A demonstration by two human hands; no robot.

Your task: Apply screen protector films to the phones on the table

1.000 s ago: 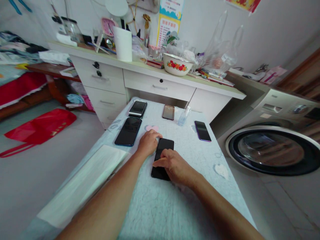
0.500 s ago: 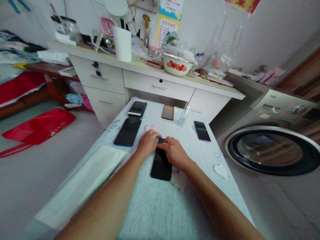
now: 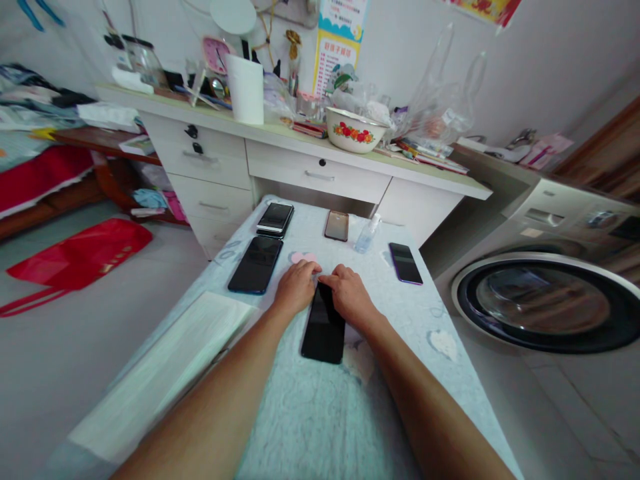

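Floral bowl (image 3: 353, 135), pink clock (image 3: 216, 55), red bag (image 3: 83, 255)

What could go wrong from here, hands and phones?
1. Left hand and right hand are both at the far end of the black phone; uneven pressure might skew it on the tablecloth.
2. The purple-edged phone lies near the table's right edge; a stray bump could knock it off.
3. The stacked phones sit near the left edge; the top one might slide.
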